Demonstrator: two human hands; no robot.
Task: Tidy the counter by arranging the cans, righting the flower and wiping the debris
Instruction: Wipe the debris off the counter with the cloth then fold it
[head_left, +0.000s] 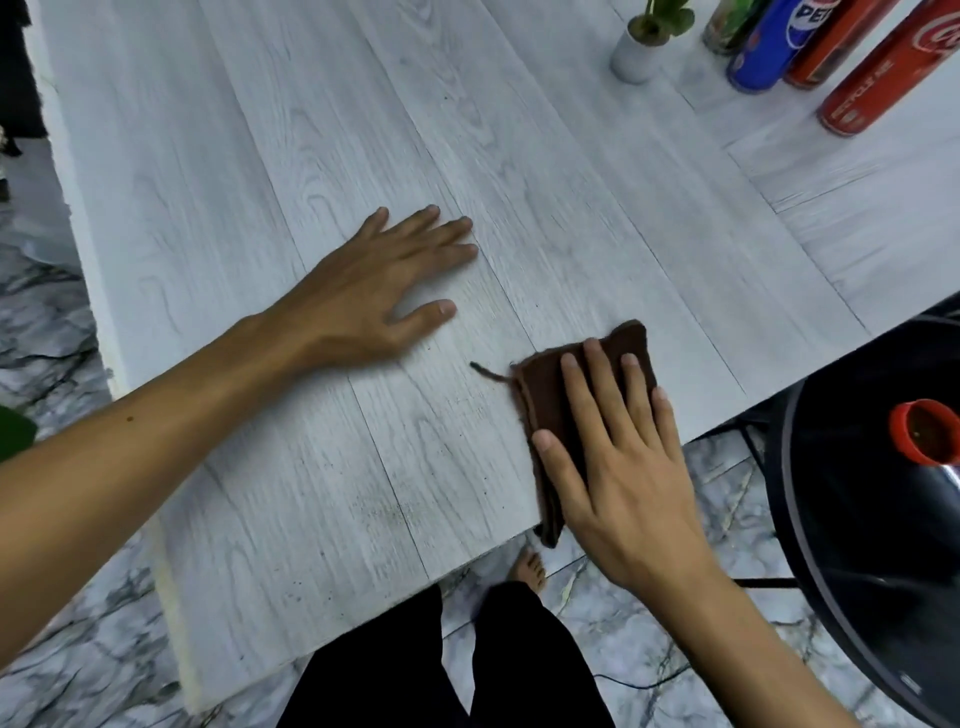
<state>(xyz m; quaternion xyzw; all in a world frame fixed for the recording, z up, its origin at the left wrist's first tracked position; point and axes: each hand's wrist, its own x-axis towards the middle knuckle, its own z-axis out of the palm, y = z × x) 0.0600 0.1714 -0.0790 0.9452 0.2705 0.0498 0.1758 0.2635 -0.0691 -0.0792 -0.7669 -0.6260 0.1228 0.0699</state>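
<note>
Left: my left hand (382, 291) lies open and flat, palm down, on the pale grey wood-grain bench (322, 130), holding nothing; I judge it a brace only.

Centre: fine dark specks of debris (382, 512) lie on the boards near the front edge, between my two forearms. They sit to the left of the cloth and nearer to me than its leading corner.

Centre right: my right hand (618, 462) is open with fingers spread, pressing down on a folded dark brown wiping cloth (540, 410) rather than gripping it. The cloth lies under the fingers, its near corner hanging past the bench edge, and a loose thread (488, 371) trails from its left side.

Risks, as I judge them. The cloth is held by pressure alone, so a quick stroke could let it slide out or unfold. With one corner already off the bench, a pull toward me could drop it to the marble floor (613, 639). Sweeping the specks over the edge would only move the mess to the floor. The thread may itself shed.

Far right, top: a small white pot holding a green plant (636, 54) stands upright, and beside it a row of tall drink cans (769, 47), green, blue and red. All are well apart from both hands, so only a long outward stroke would endanger them.
</note>
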